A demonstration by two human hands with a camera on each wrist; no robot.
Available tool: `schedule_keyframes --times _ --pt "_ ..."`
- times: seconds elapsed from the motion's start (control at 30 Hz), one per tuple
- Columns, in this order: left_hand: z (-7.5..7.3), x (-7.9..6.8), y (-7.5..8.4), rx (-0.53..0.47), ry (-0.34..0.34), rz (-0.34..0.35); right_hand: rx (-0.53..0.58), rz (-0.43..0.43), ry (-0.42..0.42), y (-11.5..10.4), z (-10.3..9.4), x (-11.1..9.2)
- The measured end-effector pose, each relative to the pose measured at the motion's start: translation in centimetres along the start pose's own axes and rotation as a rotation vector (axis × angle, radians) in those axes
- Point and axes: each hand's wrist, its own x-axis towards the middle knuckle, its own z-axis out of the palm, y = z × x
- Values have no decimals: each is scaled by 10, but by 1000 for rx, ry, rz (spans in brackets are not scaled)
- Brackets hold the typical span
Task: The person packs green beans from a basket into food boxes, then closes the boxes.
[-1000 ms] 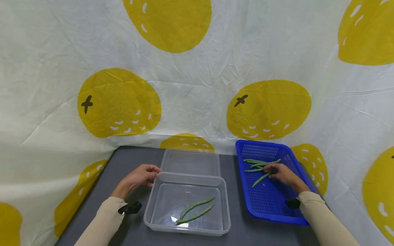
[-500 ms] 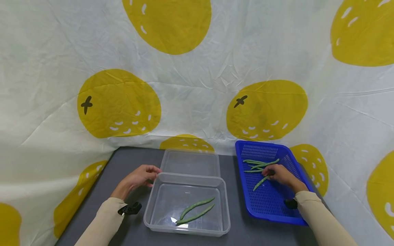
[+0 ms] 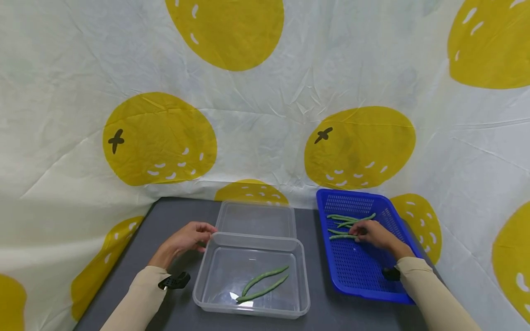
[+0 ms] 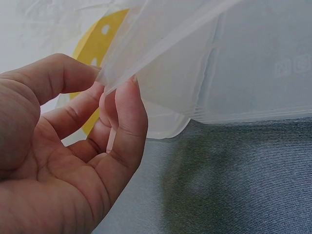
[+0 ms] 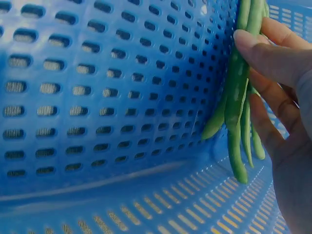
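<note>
My left hand pinches the rim of a clear plastic container at its far left corner, thumb on one side and fingertips on the other in the left wrist view. Two green beans lie inside that container. Over in the blue basket, my right hand pinches a green bean between thumb and fingers. Several more green beans lie beside and beyond it on the basket floor, partly covered by the hand.
A clear flat lid lies behind the container on the dark grey table. A cloth printed with yellow fruit hangs along the back and sides. The basket's raised walls surround my right hand.
The bean at my right fingers has swung from slanting toward me to lying level, close alongside the others. My right hand has shifted slightly left; the left hand has stayed put.
</note>
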Motion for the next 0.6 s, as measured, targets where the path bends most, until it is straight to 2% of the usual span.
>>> schedule_keyframes --times 0.2,0.37,0.6 --pt "0 -2 1 -3 -5 4 83 101 -87 -3 -1 -5" --pt "0 -3 2 -4 -5 10 98 96 -121 -7 -1 -6" --pt "1 -3 3 1 8 -3 58 73 -169 -13 -4 -8"
